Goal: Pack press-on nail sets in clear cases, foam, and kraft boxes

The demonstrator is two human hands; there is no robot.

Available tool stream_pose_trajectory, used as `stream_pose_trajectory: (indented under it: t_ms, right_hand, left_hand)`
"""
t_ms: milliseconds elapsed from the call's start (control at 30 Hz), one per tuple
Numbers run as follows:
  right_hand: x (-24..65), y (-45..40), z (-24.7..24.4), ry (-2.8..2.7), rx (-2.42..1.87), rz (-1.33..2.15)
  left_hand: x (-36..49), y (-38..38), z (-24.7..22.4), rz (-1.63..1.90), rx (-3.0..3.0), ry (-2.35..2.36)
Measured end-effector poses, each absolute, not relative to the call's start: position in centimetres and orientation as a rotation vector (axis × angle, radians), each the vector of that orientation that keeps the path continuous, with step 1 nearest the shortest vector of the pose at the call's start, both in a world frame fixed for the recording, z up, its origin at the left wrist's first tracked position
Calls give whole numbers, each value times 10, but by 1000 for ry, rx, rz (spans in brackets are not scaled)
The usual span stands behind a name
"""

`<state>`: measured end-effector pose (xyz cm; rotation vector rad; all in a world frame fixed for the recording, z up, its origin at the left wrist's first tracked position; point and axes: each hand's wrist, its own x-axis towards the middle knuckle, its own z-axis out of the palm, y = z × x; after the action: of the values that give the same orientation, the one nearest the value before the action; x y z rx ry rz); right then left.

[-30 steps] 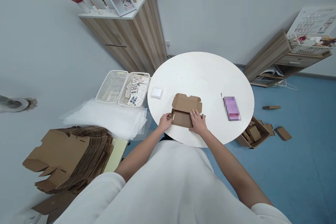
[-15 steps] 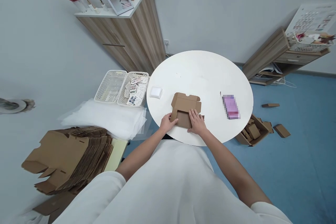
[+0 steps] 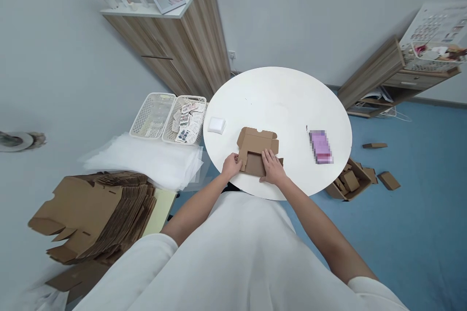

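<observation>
A brown cardboard box [image 3: 257, 144] lies partly folded on the round white table, its notched lid flap spread away from me and its shallow tray on the near side. At the tray's left wall, my left hand [image 3: 231, 166] is closed on the cardboard edge, with the fingertips curled over it. My right hand [image 3: 273, 167] grips the tray's right side, fingers over the wall and thumb near the front edge. A small flap sticks out to the right beside it. What lies under the right palm is hidden.
On the round table [image 3: 277, 92] are a white packet stack [image 3: 216, 125] and a blurred purple object [image 3: 321, 146]. To the left stand white baskets [image 3: 152, 115], clear plastic sheets [image 3: 142, 160] and stacked flat cardboard [image 3: 83, 209]. A carton [image 3: 348, 182] of small boxes sits on the floor.
My left hand has shifted slightly along the left wall, which now looks folded over more of the tray's side. The right hand stays nearly in place. The whole view moved slightly.
</observation>
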<state>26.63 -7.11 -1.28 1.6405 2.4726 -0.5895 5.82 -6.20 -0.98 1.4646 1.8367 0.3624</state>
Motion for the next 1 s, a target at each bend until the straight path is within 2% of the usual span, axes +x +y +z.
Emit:
stream_pose_trajectory:
  t_ms: [467, 733, 1000]
  right_hand:
    - [271, -67, -8, 2509, 1543, -653]
    - [273, -65, -6, 2501, 1553, -648]
    - [272, -64, -6, 2559, 1569, -696]
  left_hand:
    - [60, -61, -13, 129, 1608, 1896]
    - [48, -73, 2, 257, 1733, 1679]
    - [56, -49, 18, -221, 1987, 1540]
